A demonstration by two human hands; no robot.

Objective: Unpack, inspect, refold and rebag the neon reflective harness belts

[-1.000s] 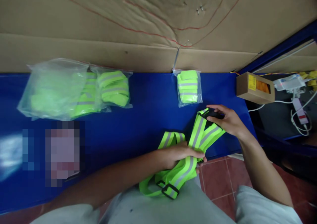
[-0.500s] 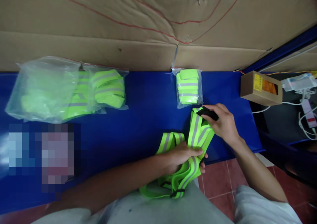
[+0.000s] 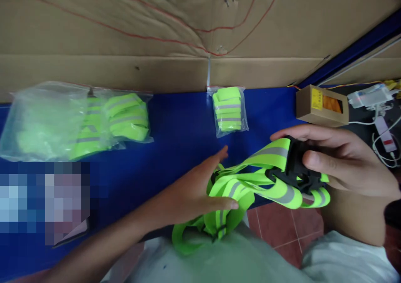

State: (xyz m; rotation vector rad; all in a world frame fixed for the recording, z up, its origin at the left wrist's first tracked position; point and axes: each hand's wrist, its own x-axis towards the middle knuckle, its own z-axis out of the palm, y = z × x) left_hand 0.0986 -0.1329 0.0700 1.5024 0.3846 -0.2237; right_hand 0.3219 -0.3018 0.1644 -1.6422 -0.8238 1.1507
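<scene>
My right hand (image 3: pixel 341 162) grips a black buckle (image 3: pixel 296 162) with looped neon-green straps (image 3: pixel 269 155) that carry a grey reflective stripe. The loops stretch leftward from the buckle to my left hand (image 3: pixel 200 191), whose thumb and fingers are spread apart around the gathered bundle. More strap hangs below, over my lap, with a small black slider on it. Beyond my hands, a clear bag (image 3: pixel 228 109) holds a folded green strap against the cardboard wall.
Further bags of green straps (image 3: pixel 128 116) lie at the left on the blue table (image 3: pixel 175 149). A brown box (image 3: pixel 305 107) with orange contents stands at the right, beside white cables and a power strip (image 3: pixel 385 135). A blurred patch covers the left front.
My right hand has come nearer the camera and rightward, bringing the black buckle and strap loops up. My left hand's fingers have opened out. The view has shifted slightly.
</scene>
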